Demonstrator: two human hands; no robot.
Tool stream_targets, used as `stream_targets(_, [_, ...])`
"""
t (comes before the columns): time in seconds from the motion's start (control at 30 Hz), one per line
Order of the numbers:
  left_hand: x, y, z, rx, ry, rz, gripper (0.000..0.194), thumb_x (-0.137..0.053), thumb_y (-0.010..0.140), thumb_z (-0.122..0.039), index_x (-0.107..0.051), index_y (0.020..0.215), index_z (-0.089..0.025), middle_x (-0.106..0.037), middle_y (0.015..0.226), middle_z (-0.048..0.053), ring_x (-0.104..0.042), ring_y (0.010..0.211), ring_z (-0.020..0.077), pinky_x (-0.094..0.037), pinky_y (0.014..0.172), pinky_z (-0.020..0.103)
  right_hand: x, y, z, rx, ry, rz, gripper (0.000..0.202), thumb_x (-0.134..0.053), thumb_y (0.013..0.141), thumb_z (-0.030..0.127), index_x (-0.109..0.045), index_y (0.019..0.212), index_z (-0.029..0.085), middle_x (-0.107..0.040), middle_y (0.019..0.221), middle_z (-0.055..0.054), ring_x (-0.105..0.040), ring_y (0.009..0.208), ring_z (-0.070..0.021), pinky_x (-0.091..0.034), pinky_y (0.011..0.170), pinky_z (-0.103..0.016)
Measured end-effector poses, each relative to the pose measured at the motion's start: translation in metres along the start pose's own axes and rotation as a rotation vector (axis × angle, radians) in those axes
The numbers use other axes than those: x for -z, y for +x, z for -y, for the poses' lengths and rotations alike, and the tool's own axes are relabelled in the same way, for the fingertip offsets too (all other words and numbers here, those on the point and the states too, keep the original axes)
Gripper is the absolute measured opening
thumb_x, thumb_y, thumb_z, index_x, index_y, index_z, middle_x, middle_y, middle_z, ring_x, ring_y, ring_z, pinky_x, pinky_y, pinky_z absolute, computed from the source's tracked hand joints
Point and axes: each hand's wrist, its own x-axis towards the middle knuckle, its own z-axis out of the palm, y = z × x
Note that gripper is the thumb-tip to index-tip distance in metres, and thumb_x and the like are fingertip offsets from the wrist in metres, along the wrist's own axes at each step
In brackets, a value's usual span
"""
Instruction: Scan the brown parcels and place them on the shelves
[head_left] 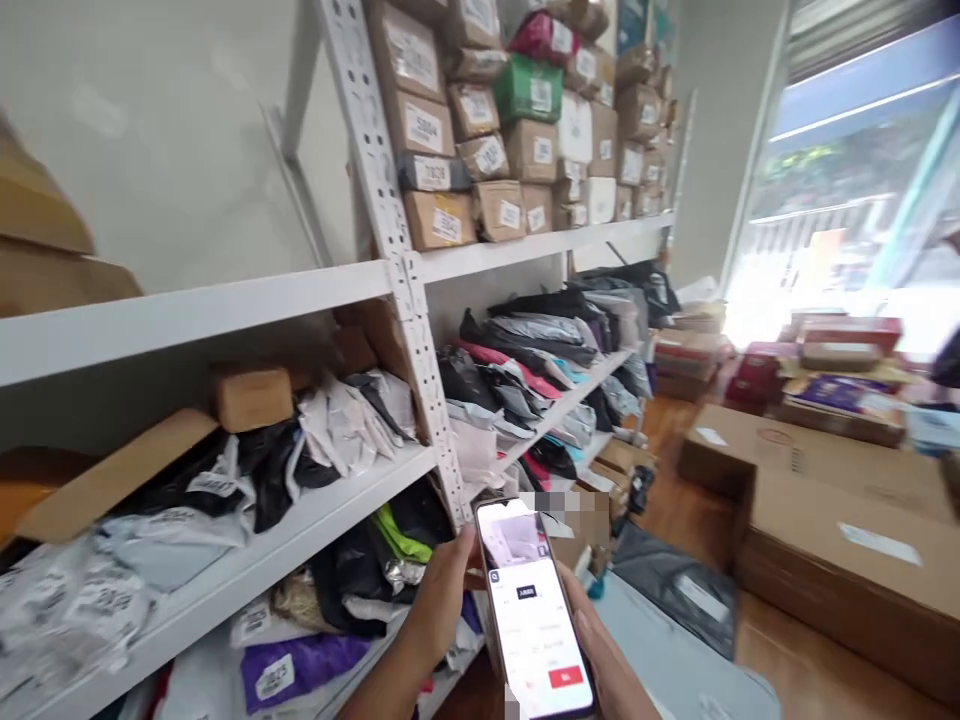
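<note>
A smartphone [534,620] with a lit, mostly white screen is held upright at the lower middle. There is a small picture at the top of the screen and a red button near its bottom. My left hand [444,590] grips the phone's left edge, its fingers partly hidden behind it. On the right edge my right hand [600,640] is closed around the phone, with most fingers out of sight underneath. Just behind the phone is a brown parcel [589,515], partly blurred; I cannot tell whether a hand touches it.
White metal shelving [405,270] runs along the left, stacked with labelled boxes [442,215] above and bagged parcels [210,540] below. Large cartons [840,510] stand on the wooden floor at right. A grey bag [675,590] lies between them. A bright window is behind.
</note>
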Motion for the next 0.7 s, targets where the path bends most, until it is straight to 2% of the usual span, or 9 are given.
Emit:
stream_targets(0.1, [-0.033,0.023,0.01,0.061,-0.14,-0.081,0.072,-0.06,0.058,-0.085,-0.069,0.071,-0.014,-0.069,0.069,0.008,-0.064,0.074,0.0253,-0.048,0.073,0.034,0.013,-0.017,0.008,0.031,-0.077,-0.117,0.062,-0.06,0.078,0.074,-0.063,0.125,0.033,-0.06,0.14,-0.005,-0.048,0.132,-0.0324,-0.05,0.097,-0.041])
stream_targets(0.17, [-0.054,0.031,0.016,0.1,-0.15,-0.091,0.068,-0.065,0.054,-0.083,-0.064,0.062,-0.016,-0.063,0.059,0.004,-0.06,0.066,0.0218,-0.045,0.068,0.031,0.019,-0.032,0.018,-0.006,-0.106,-0.224,0.065,-0.057,0.081,0.073,-0.057,0.131,0.031,-0.06,0.139,-0.007,-0.063,0.112,-0.0301,-0.059,0.074,-0.036])
stream_targets(0.23, [-0.075,0.034,0.021,0.127,-0.145,-0.045,0.066,-0.067,0.052,-0.082,-0.06,0.057,-0.017,-0.06,0.054,0.002,-0.058,0.062,0.0203,-0.043,0.065,0.03,0.026,-0.046,0.027,-0.06,-0.133,-0.269,0.073,-0.055,0.083,0.072,-0.045,0.141,0.03,-0.063,0.133,-0.011,-0.069,0.081,-0.0256,-0.054,0.046,-0.03])
stream_targets(0.3, [-0.095,0.035,0.026,0.144,-0.169,0.068,0.065,-0.066,0.055,-0.081,-0.063,0.058,-0.016,-0.063,0.057,0.004,-0.06,0.064,0.0214,-0.044,0.067,0.031,0.036,-0.058,0.033,-0.09,-0.128,-0.285,0.078,-0.055,0.084,0.071,-0.036,0.147,0.029,-0.069,0.121,-0.013,-0.065,0.06,-0.0217,-0.046,0.036,-0.028])
stream_targets(0.37, [-0.116,0.032,0.031,0.178,-0.266,0.187,0.066,-0.064,0.06,-0.079,-0.07,0.07,-0.014,-0.07,0.069,0.007,-0.064,0.074,0.0245,-0.047,0.074,0.033,0.049,-0.069,0.034,-0.019,-0.096,-0.336,0.073,-0.057,0.083,0.07,-0.043,0.142,0.029,-0.07,0.115,-0.012,-0.066,0.066,-0.023,-0.053,0.049,-0.033])
stream_targets(0.47, [-0.143,0.02,0.044,0.313,-0.456,0.352,0.068,-0.068,0.06,-0.074,-0.075,0.096,-0.016,-0.075,0.092,0.009,-0.066,0.094,0.0293,-0.049,0.085,0.037,0.067,-0.084,0.032,0.084,-0.047,-0.442,0.064,-0.057,0.083,0.07,-0.054,0.132,0.029,-0.066,0.125,-0.01,-0.067,0.089,-0.0287,-0.055,0.076,-0.044])
stream_targets(0.53, [-0.155,0.008,0.058,0.405,-0.569,0.499,0.063,-0.072,0.064,-0.067,-0.074,0.105,-0.02,-0.075,0.104,0.009,-0.064,0.106,0.0311,-0.047,0.093,0.04,0.075,-0.093,0.028,0.091,-0.061,-0.516,0.068,-0.055,0.082,0.073,-0.052,0.135,0.03,-0.062,0.131,-0.011,-0.064,0.103,-0.0334,-0.054,0.079,-0.047])
stream_targets(0.63, [-0.162,-0.008,0.083,0.482,-0.745,0.811,0.049,-0.066,0.076,-0.058,-0.072,0.112,-0.025,-0.07,0.119,0.01,-0.058,0.12,0.0329,-0.04,0.104,0.046,0.08,-0.108,0.021,0.181,-0.149,-0.627,0.07,-0.055,0.081,0.074,-0.052,0.134,0.029,-0.061,0.132,-0.01,-0.051,0.125,-0.0344,-0.048,0.094,-0.047])
stream_targets(0.7, [-0.159,-0.014,0.096,0.521,-0.803,0.997,0.051,-0.062,0.078,-0.057,-0.069,0.12,-0.028,-0.066,0.127,0.01,-0.053,0.126,0.0348,-0.037,0.106,0.051,0.08,-0.118,0.016,0.244,-0.242,-0.681,0.064,-0.055,0.084,0.071,-0.053,0.132,0.029,-0.063,0.127,-0.01,-0.05,0.126,-0.0327,-0.043,0.101,-0.047])
